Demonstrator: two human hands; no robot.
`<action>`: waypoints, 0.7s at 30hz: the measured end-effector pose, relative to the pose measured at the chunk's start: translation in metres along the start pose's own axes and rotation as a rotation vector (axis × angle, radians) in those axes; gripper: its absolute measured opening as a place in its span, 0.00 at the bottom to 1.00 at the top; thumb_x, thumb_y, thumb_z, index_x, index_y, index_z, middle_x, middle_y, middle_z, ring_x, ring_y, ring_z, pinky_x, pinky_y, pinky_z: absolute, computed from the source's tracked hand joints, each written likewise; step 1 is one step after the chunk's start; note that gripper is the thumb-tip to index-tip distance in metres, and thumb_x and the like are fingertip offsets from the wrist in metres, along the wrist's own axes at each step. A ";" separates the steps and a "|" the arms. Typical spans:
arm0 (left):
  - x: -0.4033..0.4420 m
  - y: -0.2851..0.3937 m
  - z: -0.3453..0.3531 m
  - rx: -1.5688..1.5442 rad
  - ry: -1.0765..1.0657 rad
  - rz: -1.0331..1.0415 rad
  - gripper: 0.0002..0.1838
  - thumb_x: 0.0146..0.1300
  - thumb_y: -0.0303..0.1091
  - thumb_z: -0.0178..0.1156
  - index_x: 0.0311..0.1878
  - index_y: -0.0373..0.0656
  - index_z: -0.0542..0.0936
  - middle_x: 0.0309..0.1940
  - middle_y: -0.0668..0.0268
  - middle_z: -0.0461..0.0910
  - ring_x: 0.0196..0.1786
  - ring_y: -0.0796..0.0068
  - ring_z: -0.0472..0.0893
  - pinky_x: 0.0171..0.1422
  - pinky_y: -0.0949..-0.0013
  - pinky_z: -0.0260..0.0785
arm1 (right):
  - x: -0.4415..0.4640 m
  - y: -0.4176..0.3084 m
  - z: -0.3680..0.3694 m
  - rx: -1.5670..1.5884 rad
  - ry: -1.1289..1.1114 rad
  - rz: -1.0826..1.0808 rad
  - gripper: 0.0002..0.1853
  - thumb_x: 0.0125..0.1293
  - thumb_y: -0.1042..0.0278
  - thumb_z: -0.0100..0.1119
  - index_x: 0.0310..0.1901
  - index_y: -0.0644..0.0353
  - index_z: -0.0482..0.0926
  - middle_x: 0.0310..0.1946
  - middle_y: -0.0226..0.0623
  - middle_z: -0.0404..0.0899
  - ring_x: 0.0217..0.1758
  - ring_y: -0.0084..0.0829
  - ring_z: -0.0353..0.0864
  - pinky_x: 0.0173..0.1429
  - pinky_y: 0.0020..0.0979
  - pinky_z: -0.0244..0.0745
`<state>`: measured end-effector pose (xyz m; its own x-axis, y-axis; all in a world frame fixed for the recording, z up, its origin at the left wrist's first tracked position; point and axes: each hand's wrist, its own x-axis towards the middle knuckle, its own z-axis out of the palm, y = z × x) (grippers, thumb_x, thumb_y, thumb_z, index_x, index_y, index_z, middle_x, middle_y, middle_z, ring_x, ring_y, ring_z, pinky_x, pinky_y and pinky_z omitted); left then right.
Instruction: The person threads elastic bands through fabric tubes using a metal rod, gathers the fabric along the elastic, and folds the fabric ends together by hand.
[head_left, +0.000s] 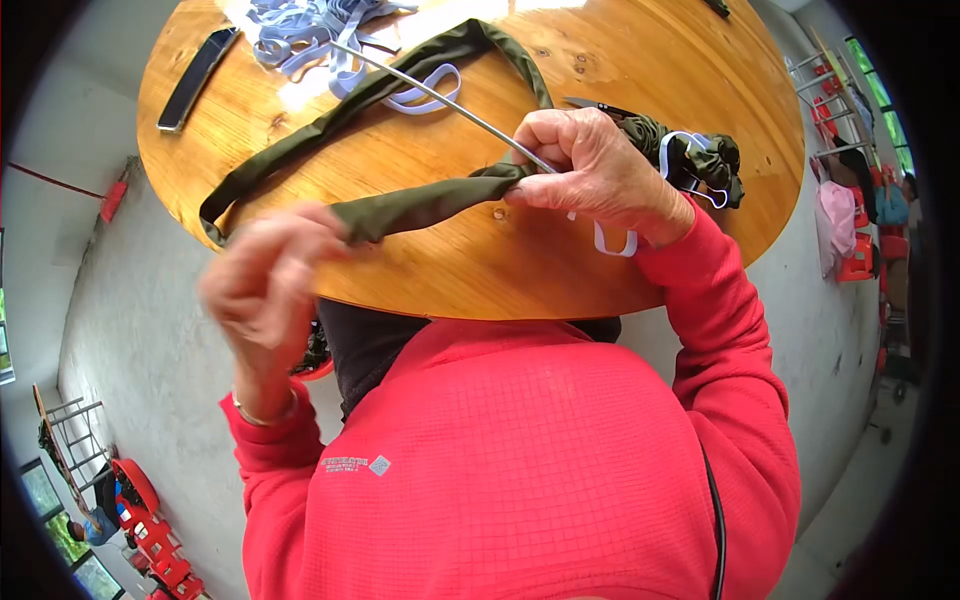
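Observation:
A long dark green fabric tube [410, 206] loops across the round wooden table in front of me. My right hand [600, 175] is closed on the gathered end of this tube and on a thin metal rod [440, 98], which slants up and left from the fingers. My left hand [272, 275], blurred by motion, is beside the tube's lower left stretch; whether its fingers grip the cloth is unclear. A pale elastic band [615, 243] hangs below my right hand.
Pale elastic strips [310, 30] lie piled at the far side, near a dark phone [198, 82]. Scissors [590, 104] and a bunch of green gathered cloth with a binder clip [712, 172] lie to the right. The wooden table [690, 70] has a curved near edge.

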<state>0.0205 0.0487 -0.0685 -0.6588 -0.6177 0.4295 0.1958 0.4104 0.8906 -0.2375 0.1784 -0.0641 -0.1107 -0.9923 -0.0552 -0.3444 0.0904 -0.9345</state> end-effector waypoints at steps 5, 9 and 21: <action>0.004 -0.003 0.021 0.005 -0.091 0.050 0.03 0.58 0.20 0.55 0.34 0.32 0.78 0.30 0.58 0.79 0.34 0.74 0.78 0.39 0.74 0.70 | -0.007 -0.005 0.005 0.079 0.012 -0.042 0.11 0.49 0.75 0.68 0.27 0.62 0.72 0.17 0.19 0.64 0.20 0.09 0.59 0.22 0.18 0.54; 0.063 -0.010 -0.005 0.444 0.033 0.089 0.06 0.62 0.25 0.56 0.39 0.33 0.79 0.29 0.64 0.79 0.28 0.81 0.77 0.34 0.78 0.69 | -0.015 -0.017 -0.003 0.175 -0.046 -0.097 0.09 0.53 0.76 0.67 0.31 0.63 0.74 0.19 0.21 0.72 0.24 0.10 0.67 0.25 0.17 0.60; 0.170 -0.082 -0.016 1.013 -0.646 0.248 0.06 0.49 0.32 0.60 0.31 0.42 0.79 0.35 0.57 0.78 0.40 0.56 0.79 0.41 0.59 0.71 | -0.023 -0.016 -0.009 0.185 -0.135 -0.135 0.11 0.53 0.73 0.68 0.28 0.61 0.72 0.18 0.19 0.63 0.22 0.12 0.58 0.23 0.21 0.54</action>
<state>-0.0960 -0.1003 -0.0665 -0.9796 -0.1208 0.1608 -0.0961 0.9835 0.1533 -0.2376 0.2009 -0.0445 0.0547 -0.9977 0.0399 -0.1698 -0.0487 -0.9843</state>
